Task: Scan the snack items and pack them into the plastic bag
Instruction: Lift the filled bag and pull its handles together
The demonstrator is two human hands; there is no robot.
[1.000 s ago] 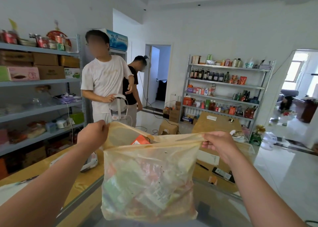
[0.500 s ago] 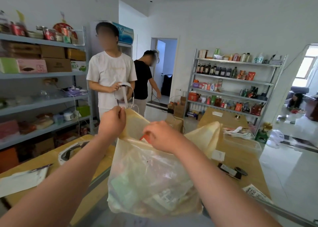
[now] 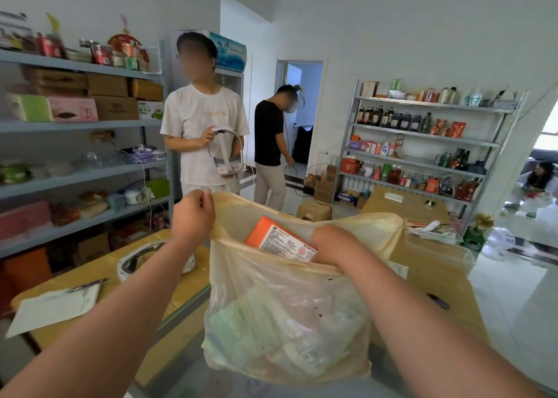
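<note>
Yellowish plastic bag (image 3: 290, 313) pinched at its far rim by left hand (image 3: 193, 216), held up over the glass counter (image 3: 181, 370). Right hand (image 3: 335, 243) dipped into the bag's mouth, touching an orange box (image 3: 277, 239); grip on it hidden, cannot tell. Snack packets (image 3: 241, 325) heaped inside. Beyond, cardboard sheet (image 3: 437, 286), then shelves (image 3: 422, 156).

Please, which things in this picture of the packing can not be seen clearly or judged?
- Head view: right hand fingers, hidden inside the plastic bag; its grip on the orange box is unclear.
- Packed snacks, blurred by the bag's cloudy film.
- Box label print, too small to read.
- Left hand pinches the rim; fingertips hidden.
</note>
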